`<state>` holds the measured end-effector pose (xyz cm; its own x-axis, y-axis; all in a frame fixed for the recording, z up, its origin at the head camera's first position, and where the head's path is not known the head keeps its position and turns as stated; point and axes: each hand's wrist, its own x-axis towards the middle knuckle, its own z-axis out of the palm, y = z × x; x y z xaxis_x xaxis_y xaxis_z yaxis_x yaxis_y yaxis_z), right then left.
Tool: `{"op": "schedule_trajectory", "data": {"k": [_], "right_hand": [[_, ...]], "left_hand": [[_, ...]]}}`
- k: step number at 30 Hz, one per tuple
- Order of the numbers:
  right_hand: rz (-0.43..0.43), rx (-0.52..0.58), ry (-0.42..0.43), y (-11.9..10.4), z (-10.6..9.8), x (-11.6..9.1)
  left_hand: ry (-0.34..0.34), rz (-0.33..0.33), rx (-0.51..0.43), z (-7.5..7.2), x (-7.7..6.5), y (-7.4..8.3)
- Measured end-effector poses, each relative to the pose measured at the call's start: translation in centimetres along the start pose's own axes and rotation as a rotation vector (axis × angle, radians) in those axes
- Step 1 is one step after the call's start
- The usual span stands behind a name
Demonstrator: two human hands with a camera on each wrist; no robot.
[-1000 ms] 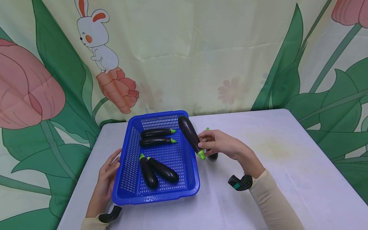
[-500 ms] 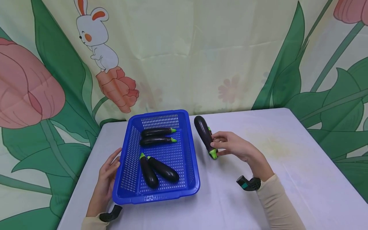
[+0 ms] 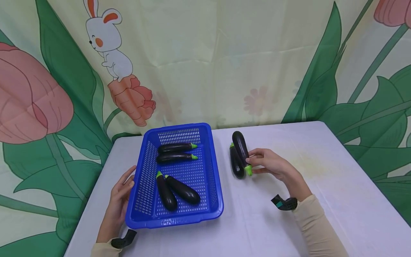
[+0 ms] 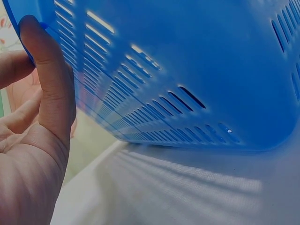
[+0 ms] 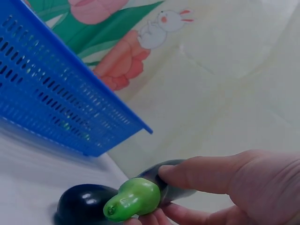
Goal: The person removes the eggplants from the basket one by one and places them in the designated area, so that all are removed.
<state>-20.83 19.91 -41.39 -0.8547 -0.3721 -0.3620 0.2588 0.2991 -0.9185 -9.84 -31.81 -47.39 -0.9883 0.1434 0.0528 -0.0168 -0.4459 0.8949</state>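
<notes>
My right hand (image 3: 269,164) holds a dark purple eggplant (image 3: 240,146) near its green stem, pinched between thumb and fingers. Right beside it, a second eggplant (image 3: 236,162) lies on the white table, stem pointing away. In the right wrist view the held eggplant's green stem end (image 5: 136,199) faces the camera, next to the dark round end of the other eggplant (image 5: 86,204). My left hand (image 3: 118,200) grips the left rim of a blue perforated plastic basket (image 3: 173,222). The left wrist view shows the thumb (image 4: 47,79) at the rim.
Inside the basket are two eggplants (image 3: 176,152) lying side by side at the back and two more (image 3: 174,192) at the front with stems nearly together. White cloth covers the table (image 3: 257,221). A printed curtain (image 3: 240,64) hangs behind its far edge.
My right hand has carried its eggplant rightward from over the basket's right rim to beside the eggplant on the table. The left hand and basket have stayed put.
</notes>
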Motion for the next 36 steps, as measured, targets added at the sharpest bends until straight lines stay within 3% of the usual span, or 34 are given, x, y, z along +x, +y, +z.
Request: {"op": "schedule_trajectory", "data": {"k": [18,27,36], "right_hand": [[0.096,-0.018,0.089,2.9,-0.7,1.4],[0.133,-0.074,0.160,3.1,0.1,1.9],[0.135,-0.125,0.181,2.9,0.7,1.9]], "left_hand": [[-0.003,0.009,0.023,-0.2,-0.1,-0.1],[0.028,-0.003,0.051,0.0,0.0,-0.1],[0.002,-0.003,0.007,-0.1,-0.1,-0.1]]}}
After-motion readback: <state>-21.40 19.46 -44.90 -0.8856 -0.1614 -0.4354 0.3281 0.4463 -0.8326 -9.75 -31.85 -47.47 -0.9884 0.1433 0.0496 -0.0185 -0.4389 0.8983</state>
